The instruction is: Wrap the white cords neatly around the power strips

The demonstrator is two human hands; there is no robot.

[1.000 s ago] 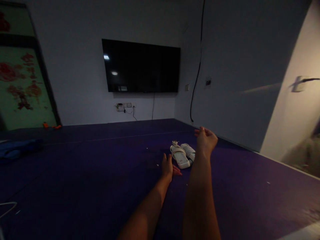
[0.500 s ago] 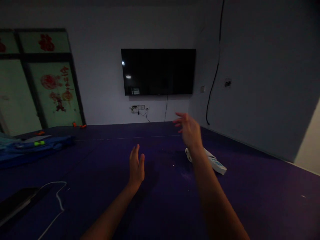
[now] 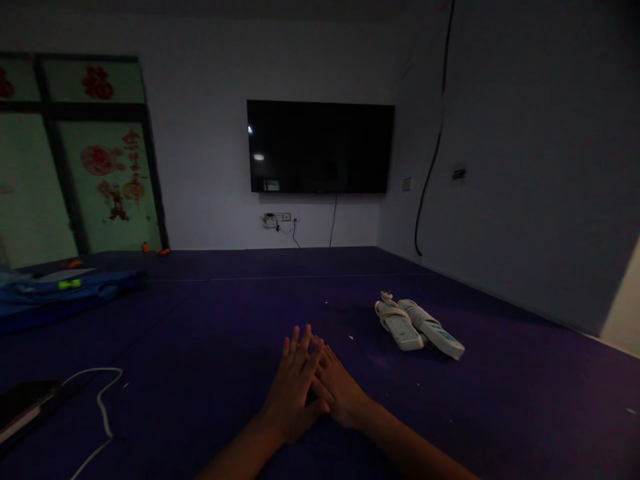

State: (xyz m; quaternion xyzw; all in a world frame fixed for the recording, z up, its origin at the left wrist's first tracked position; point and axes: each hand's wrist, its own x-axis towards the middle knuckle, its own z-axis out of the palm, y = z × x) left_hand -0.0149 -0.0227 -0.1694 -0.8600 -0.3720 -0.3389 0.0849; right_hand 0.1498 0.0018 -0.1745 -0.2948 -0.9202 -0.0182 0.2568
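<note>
- left hand [image 3: 293, 395]: bare, with slim fingers [image 3: 306, 339];
- right hand [image 3: 342, 392]: bare, equally slender, partly hidden;
- left forearm [image 3: 250, 445]: bare, narrowing at the wrist;
- right forearm [image 3: 403, 437]: bare, slim; finer skin detail lost in dimness

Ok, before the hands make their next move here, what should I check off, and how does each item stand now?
1. Both hands in view: ok. The left hand and right hand are both visible.
2. Hands apart from each other: not ok. They meet, fingers overlapping.
3. Hands clear of the strips: ok. The nearer power strip and farther power strip lie to their right, untouched.
4. Nothing tucked between the hands: cannot tell. The palms are hidden.
5. Cord wrapped around the nearer strip: ok. Loops circle it.
6. Lighting good for fine detail: not ok. The room is dim.
</note>
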